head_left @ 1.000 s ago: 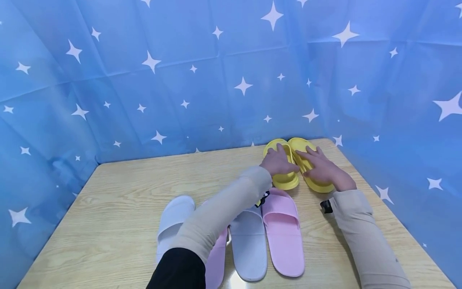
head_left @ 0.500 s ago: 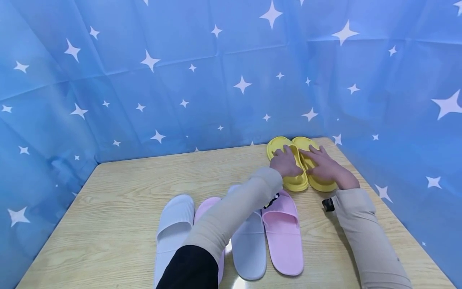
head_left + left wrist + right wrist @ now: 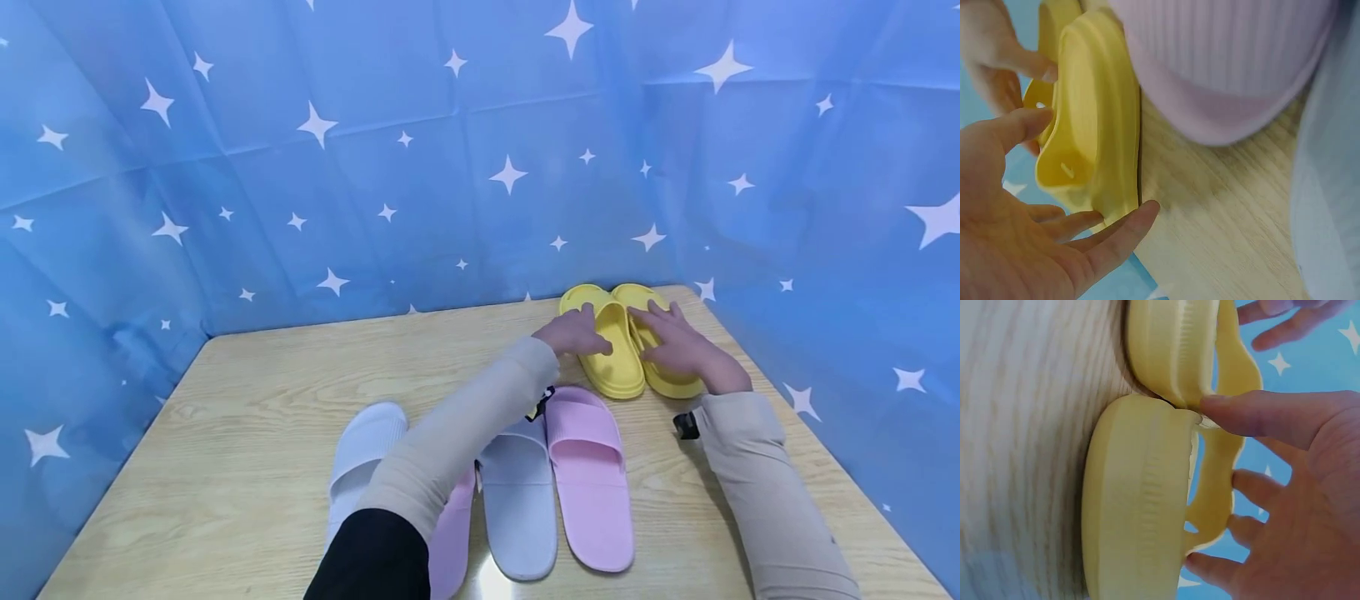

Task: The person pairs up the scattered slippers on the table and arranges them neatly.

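Note:
A pair of yellow slippers stands side by side at the back right of the table, the left slipper (image 3: 617,367) touching or nearly touching the right slipper (image 3: 675,387). My left hand (image 3: 576,332) is spread at the left slipper's outer side, its thumb and fingers extended and not gripping it. The left wrist view shows this hand (image 3: 1029,237) with fingertips close to the slipper's side; contact is unclear. Over the right slipper's strap, my right hand (image 3: 678,342) rests with loosely extended fingers. In the right wrist view its thumb (image 3: 1260,419) lies near where the two slippers meet.
Nearer to me lie two blue-grey slippers, one farther left (image 3: 367,437) and one in the middle (image 3: 517,517), alternating with a pink slipper (image 3: 452,533) and another pink slipper (image 3: 592,492). My left sleeve partly covers them. A starry blue curtain (image 3: 420,167) borders the table (image 3: 255,433).
The left yellow slipper has shifted right, against its mate, with my left hand. That hand has since drawn back leftward off it. My right hand has barely moved.

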Tool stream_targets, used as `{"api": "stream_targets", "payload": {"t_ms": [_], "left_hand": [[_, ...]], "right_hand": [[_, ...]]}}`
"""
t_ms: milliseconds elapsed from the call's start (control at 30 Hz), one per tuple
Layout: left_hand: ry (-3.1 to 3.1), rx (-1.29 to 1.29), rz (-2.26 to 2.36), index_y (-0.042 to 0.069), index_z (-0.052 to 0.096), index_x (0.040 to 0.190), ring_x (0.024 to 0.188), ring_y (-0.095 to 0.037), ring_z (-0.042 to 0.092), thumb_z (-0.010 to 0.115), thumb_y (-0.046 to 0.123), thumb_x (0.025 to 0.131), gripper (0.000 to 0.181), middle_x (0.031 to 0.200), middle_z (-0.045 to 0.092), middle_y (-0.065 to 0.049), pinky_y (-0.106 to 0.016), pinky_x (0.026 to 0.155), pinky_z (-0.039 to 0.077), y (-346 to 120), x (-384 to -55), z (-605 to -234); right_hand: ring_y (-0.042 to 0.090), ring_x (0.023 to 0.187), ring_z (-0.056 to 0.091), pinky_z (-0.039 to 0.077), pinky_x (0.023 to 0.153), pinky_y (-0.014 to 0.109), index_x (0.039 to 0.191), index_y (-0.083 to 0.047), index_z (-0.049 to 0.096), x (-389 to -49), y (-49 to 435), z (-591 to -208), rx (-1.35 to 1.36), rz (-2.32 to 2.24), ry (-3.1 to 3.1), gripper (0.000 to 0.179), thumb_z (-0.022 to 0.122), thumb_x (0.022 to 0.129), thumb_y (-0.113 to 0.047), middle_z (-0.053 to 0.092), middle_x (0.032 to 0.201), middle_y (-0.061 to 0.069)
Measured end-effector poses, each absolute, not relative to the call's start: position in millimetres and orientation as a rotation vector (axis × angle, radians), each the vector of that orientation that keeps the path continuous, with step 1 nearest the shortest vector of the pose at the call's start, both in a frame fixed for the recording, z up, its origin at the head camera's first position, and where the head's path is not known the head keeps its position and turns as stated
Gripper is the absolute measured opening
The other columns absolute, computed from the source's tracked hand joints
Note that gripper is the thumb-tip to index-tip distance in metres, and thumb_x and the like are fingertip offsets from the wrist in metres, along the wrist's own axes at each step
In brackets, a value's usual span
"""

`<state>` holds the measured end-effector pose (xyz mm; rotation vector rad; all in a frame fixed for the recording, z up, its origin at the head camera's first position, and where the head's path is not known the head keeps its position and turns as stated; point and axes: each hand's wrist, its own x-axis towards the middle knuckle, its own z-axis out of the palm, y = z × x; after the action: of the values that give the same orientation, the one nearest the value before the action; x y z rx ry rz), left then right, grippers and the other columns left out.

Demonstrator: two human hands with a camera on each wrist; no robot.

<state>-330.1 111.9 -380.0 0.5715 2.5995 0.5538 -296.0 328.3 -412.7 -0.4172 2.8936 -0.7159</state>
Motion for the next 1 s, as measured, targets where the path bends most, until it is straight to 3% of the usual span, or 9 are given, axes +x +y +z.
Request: {"api": "stream_targets", "payload": {"t_ms": [100,300,433,567,833,1000], "left_hand": [[2.54,0.555,0.618,0.016,0.007,0.168,0.154,-0.022,0.037,0.063,0.048,0.098,0.095,0.171,0.028,-0.007,-0.035,0.121,0.041,101.1,-333.0,-376.4],[2.493,0.606,0.708,0.012,0.001,0.167,0.135,-0.029,0.056,0.065,0.047,0.098,0.102,0.169,0.03,-0.014,-0.042,0.1,0.056,73.6,-330.2,-365.7],[2.547,0.625,0.712,0.01,-0.001,0.167,0.154,-0.027,0.036,0.065,0.05,0.097,0.104,0.172,0.025,-0.013,-0.043,0.118,0.044,47.7,-319.9,-349.7],[2.633,0.633,0.73,0.013,0.002,0.168,0.16,-0.029,0.023,0.063,0.055,0.097,0.103,0.172,0.024,-0.011,-0.047,0.129,0.028,16.5,-306.2,-332.4],[2.751,0.588,0.835,0.019,0.012,0.167,0.156,-0.029,0.033,0.062,0.058,0.097,0.095,0.171,0.028,-0.008,-0.052,0.126,0.032,-58.4,-266.2,-323.3],[2.794,0.539,0.902,0.018,0.03,0.164,0.146,-0.031,0.049,0.064,0.055,0.098,0.083,0.162,0.045,-0.008,-0.057,0.118,0.041,-94.1,-236.9,-340.6]], "right_hand": [[0.068,0.148,-0.012,0.0,0.115,0.083,0.16,0.004,0.026,-295.7,327.8,-409.7,-0.438,-0.719,2.904,0.071,0.06,0.099,-0.009,0.007,0.164,0.041],[0.07,0.147,-0.005,0.003,0.117,0.081,0.158,0.006,0.031,-292.3,322.3,-393.5,-0.529,-0.747,2.928,0.066,0.057,0.099,-0.006,0.015,0.162,0.042],[0.065,0.15,0.005,0.012,0.119,0.078,0.157,0.004,0.034,-287.8,314.3,-378.2,-0.574,-0.732,2.956,0.063,0.059,0.101,-0.008,0.018,0.163,0.04],[0.056,0.152,0.02,0.022,0.12,0.073,0.157,0.001,0.038,-277.2,299.4,-362.4,-0.653,-0.75,2.96,0.06,0.061,0.102,-0.01,0.026,0.164,0.035],[0.045,0.146,0.042,0.038,0.116,0.066,0.154,-0.006,0.046,-239.7,260.0,-344.6,-0.875,-0.708,2.892,0.055,0.063,0.103,-0.017,0.048,0.157,0.02],[0.042,0.142,0.049,0.042,0.114,0.062,0.151,-0.009,0.053,-220.7,238.2,-350.2,-0.951,-0.624,2.793,0.052,0.064,0.102,-0.024,0.056,0.152,0.014]]}}
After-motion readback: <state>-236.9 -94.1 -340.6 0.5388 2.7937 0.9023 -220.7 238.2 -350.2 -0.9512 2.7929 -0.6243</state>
